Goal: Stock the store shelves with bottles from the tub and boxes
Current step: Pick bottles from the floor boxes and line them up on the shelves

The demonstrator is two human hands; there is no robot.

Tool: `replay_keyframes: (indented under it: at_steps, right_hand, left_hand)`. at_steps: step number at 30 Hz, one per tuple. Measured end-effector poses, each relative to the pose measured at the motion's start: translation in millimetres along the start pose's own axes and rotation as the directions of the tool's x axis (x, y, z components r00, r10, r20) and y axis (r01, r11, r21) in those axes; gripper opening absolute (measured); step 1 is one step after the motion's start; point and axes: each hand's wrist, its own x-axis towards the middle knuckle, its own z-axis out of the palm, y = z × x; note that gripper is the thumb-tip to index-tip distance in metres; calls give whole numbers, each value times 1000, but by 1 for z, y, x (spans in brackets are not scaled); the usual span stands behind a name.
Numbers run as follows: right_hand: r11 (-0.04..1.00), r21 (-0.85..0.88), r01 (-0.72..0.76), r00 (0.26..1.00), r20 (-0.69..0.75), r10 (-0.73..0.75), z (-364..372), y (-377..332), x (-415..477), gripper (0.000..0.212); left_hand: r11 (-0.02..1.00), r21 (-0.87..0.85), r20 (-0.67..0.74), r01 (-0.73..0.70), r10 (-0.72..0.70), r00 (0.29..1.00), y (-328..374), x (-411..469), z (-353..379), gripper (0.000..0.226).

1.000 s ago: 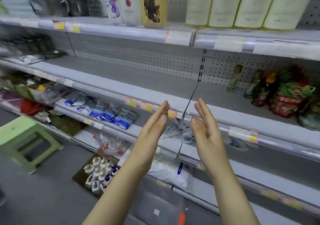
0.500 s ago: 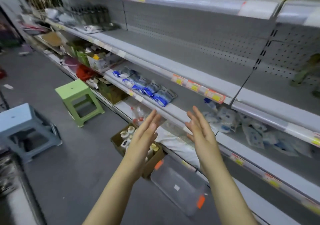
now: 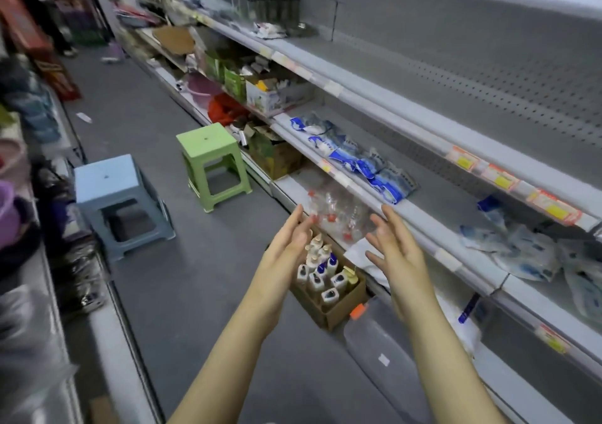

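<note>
Restocking step: fetching, by my judgement.
Left hand (image 3: 286,244): fingers (image 3: 294,225) straight, empty.
Right hand (image 3: 395,251): fingers (image 3: 395,221) spread, empty.
Next: likely reach into cardboard box (image 3: 329,313), grip bottles (image 3: 317,282).

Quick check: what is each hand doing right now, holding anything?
Left hand: open, fingers straight, holding nothing, above the cardboard box of bottles.
Right hand: open, fingers spread and relaxed, holding nothing.

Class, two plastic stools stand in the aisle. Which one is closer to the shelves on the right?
The green stool, standing just beside the right-hand shelving; the blue stool sits farther out, toward the aisle's opposite side.
</note>
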Motion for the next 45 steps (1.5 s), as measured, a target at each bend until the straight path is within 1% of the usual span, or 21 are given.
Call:
replay_keyframes:
  at_steps: [2,4,8,11,14,17,21,24,26,29,32,35,39,43,45]
  right_hand:
    - [1000,-17,1,1000,-13,-2,13,1,4,43]
    - [999,-35,5,1000,-21,-6,24,1,9,44]
    - [996,-85,1,1000,11,0,43,3,25,47]
    - [996,-88,-16,1000,4,16,47,7,46,47]
    - [995,-94,-45,999,-29,43,44,16,70,48]
    - [994,-71,-81,996,-31,79,41,31,100,47]
    - [984,-64,-165,986,-27,164,38,66,152,42]
    - [964,-54,-259,966,-22,258,32,96,194,38]
    - [949,-59,-310,951,-24,309,27,112,219,41]
    - [930,-88,-356,934,-6,357,20,124,252,43]
    - [909,-115,-400,916,-3,402,15,131,283,43]
    - [899,-118,-422,906,-2,424,15,140,306,43]
    - [869,-107,-482,876,-57,479,20,162,325,44]
    - [828,-56,-558,827,-114,550,39,188,336,38]
    - [800,-37,-599,796,-138,589,52,198,338,43]
  left_hand:
    - [1000,10,-7,4,-4,1000,3,2,-19,51]
    - [999,32,-5,1,-1,1000,5,5,-34,53]
    - [997,70,4,-11,10,1000,2,19,-55,52]
    - [997,79,5,-4,4,1000,-4,34,-63,62]
    - [996,81,25,35,-37,999,-12,53,-66,67]
    - [991,100,35,88,-92,995,-27,85,-66,60]
    - [971,157,32,180,-187,982,-52,144,-63,59]
    - [948,204,33,246,-258,966,-70,190,-56,58]
    - [935,208,40,289,-303,952,-77,218,-51,60]
    - [922,239,36,305,-322,946,-82,254,-45,62]
    - [912,230,15,339,-351,936,-88,282,-42,62]
    - [895,248,32,372,-391,920,-97,302,-42,65]
    - [864,273,79,423,-458,885,-117,327,-53,66]
    - [825,297,113,481,-530,840,-135,358,-75,64]
    - [805,330,144,493,-559,817,-146,374,-88,63]
